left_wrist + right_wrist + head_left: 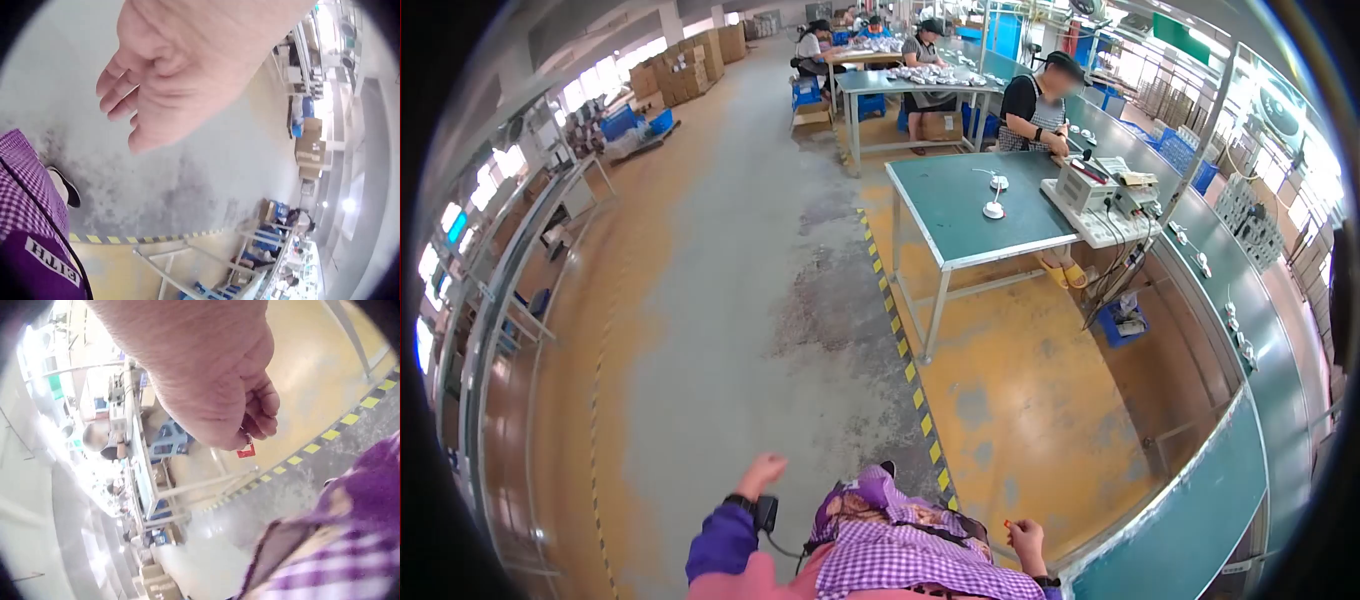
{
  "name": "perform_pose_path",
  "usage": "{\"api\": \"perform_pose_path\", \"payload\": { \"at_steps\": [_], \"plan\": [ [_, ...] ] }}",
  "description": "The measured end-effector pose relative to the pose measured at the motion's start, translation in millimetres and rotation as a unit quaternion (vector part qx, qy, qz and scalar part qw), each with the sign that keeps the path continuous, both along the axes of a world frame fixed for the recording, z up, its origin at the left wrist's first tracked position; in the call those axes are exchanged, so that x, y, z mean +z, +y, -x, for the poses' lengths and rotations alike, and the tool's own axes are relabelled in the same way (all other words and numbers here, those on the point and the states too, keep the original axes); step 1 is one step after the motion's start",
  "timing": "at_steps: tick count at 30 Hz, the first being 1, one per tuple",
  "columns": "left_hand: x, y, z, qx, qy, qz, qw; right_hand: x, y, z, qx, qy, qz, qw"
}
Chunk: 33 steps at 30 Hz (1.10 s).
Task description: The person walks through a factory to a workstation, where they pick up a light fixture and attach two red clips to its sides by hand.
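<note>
My left hand (pixel 762 475) hangs out over the grey floor at the lower left in the head view, with nothing in it. In the left wrist view its fingers (pixel 119 87) are loosely bent and the palm shows. Near the purple checked apron (pixel 900 550), my right hand (pixel 1028 545) pinches a small red piece (pixel 247 450) between thumb and curled fingers. The piece looks flat, with a white patch; its upper part is hidden by the fingers. A green-topped bench (pixel 1190 510) stands to the right of this hand.
A yellow-black striped line (pixel 908 370) runs along the walkway. Ahead on the right is a green table (pixel 960 215) with small white round devices (pixel 994 210) on it. A seated person (pixel 1030 110) works behind it. Cardboard boxes (pixel 675 75) are stacked far left.
</note>
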<state>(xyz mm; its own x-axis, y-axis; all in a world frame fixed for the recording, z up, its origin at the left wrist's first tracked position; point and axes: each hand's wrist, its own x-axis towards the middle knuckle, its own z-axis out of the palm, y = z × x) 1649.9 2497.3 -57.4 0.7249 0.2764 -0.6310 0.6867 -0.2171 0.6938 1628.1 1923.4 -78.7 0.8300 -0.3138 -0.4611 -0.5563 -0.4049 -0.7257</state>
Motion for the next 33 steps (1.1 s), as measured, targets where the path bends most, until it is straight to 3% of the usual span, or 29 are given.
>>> {"api": "perform_pose_path", "payload": {
  "at_steps": [1,2,3,4,5,11,16,19,25,33],
  "plan": [
    [1,-6,-47,-0.025,-0.029,-0.050,0.998,3,-5,-5,-0.002,0.006,0.004,1.000],
    [-5,-9,-97,-0.049,-0.068,-0.044,0.995,8,-7,-13,-0.063,0.008,-0.031,0.998],
    [-3,-17,-145,-0.113,-0.120,-0.122,0.979,11,-10,-20,-0.124,0.013,-0.067,0.990],
    [27,-35,-192,-0.160,-0.142,-0.111,0.970,9,-16,-28,-0.129,0.020,-0.067,0.989],
    [14,-40,-238,-0.205,-0.206,-0.138,0.947,8,-23,-38,-0.149,0.012,-0.064,0.987],
    [77,-151,-430,-0.269,-0.268,-0.138,0.915,1,-37,-122,-0.199,0.005,-0.062,0.978],
    [78,-222,-501,-0.287,-0.315,-0.180,0.886,13,-74,-233,-0.128,-0.005,-0.037,0.991],
    [84,-245,-541,-0.299,-0.234,-0.194,0.904,18,-108,-312,-0.107,-0.021,-0.052,0.993],
    [99,-285,-624,-0.239,-0.232,-0.261,0.906,57,-143,-459,-0.030,-0.071,-0.037,0.996],
    [70,-328,-740,-0.186,-0.236,-0.334,0.893,62,-141,-523,-0.076,-0.051,-0.046,0.995]
  ]
}}
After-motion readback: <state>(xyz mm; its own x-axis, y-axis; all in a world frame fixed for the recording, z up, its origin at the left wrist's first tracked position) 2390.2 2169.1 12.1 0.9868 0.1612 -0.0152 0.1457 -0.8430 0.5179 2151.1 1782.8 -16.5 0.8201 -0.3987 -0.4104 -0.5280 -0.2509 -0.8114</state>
